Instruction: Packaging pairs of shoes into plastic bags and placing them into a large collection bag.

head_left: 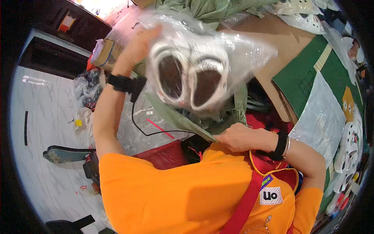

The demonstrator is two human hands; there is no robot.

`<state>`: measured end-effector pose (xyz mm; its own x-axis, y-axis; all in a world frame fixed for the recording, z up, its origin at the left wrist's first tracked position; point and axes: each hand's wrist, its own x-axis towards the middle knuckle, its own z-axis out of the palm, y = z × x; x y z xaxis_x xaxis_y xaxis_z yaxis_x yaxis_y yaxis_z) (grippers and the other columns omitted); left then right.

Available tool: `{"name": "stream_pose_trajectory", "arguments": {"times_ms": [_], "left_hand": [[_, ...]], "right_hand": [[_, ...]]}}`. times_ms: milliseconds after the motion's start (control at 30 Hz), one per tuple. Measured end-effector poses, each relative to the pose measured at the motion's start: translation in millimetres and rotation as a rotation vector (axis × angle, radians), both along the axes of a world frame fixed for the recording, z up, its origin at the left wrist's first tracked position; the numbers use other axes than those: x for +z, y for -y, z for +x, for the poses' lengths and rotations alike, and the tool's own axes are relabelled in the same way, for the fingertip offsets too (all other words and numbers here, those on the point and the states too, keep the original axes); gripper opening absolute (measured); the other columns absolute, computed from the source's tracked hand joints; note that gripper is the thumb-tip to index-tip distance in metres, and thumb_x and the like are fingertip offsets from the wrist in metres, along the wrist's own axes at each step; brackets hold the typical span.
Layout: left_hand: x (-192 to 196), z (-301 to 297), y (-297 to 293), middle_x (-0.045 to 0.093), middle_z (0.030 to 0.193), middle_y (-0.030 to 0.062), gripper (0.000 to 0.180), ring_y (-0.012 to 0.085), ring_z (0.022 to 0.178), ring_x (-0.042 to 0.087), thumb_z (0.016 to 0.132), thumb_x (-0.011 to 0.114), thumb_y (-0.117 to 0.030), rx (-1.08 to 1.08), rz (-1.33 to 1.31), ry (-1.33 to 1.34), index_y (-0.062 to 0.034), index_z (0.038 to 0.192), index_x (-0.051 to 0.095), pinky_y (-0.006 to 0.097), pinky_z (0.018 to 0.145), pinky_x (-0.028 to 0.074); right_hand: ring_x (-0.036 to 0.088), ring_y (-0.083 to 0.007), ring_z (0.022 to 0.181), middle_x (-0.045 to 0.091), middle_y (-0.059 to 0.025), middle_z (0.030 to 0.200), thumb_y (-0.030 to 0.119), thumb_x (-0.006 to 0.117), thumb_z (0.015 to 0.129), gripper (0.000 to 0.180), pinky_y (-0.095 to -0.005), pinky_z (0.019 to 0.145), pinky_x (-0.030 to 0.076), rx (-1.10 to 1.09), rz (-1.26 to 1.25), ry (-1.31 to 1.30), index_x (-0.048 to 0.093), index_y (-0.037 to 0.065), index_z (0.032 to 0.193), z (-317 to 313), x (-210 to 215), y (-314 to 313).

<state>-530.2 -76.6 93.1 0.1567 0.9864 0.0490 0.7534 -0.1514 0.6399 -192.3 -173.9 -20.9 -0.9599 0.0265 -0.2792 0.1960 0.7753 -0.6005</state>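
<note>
A clear plastic bag [249, 50] with a pair of white shoes [224, 74] in it hangs in front of me, blurred by motion. The shoes' dark insides face me. My left hand [142, 45] is closed on the bag's upper left part, its fingers partly smeared. Below the bag opens a pale green woven sack [175, 115], and my right hand [237, 137] pinches its near rim. Other clear-wrapped things lie inside the sack, too hidden to name. Each wrist wears a black band, and a thin black cable [146, 133] runs from the left one.
On the right, a table bears brown cardboard [269, 35], a green board [298, 78], a flat clear plastic bag [321, 111] and white clogs [348, 144]. Another green sack [210, 9] lies at the far side. A red mesh basket [163, 155] and a cardboard box [108, 54] stand to the left.
</note>
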Motion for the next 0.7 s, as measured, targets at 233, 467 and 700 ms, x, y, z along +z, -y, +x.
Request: {"name": "stream_pose_trajectory", "arguments": {"times_ms": [233,467,700], "left_hand": [[-128,31,39,0.065,0.093,0.0100,0.034,0.0204,0.080,0.059,0.083,0.051,-0.028,-0.212,-0.728,-0.055,-0.0021,0.102,0.060,0.033,0.077,0.047],[-143,39,78,0.064,0.085,0.0141,0.030,0.0286,0.078,0.060,0.075,0.060,-0.021,-0.719,-0.600,-0.226,-0.0039,0.099,0.059,0.036,0.067,0.046],[-144,18,55,0.064,0.090,0.0124,0.033,0.0307,0.081,0.061,0.068,0.065,-0.022,-0.530,-0.743,-0.441,-0.0114,0.099,0.063,0.039,0.070,0.047]], "right_hand": [[0.062,-0.0338,0.068,0.062,-0.0170,0.072,0.010,0.055,0.071,0.041,-0.0439,0.057,0.048,-0.099,0.103,0.087,0.052,0.007,0.112,9,15,-5],[0.062,-0.0327,0.072,0.063,-0.0149,0.078,0.009,0.055,0.071,0.040,-0.0435,0.058,0.048,-0.131,0.055,-0.163,0.054,0.010,0.111,11,10,-6],[0.062,-0.0312,0.069,0.062,-0.0123,0.075,0.010,0.055,0.070,0.031,-0.0430,0.056,0.047,-0.103,0.068,-0.195,0.056,0.011,0.102,7,15,-8]]}}
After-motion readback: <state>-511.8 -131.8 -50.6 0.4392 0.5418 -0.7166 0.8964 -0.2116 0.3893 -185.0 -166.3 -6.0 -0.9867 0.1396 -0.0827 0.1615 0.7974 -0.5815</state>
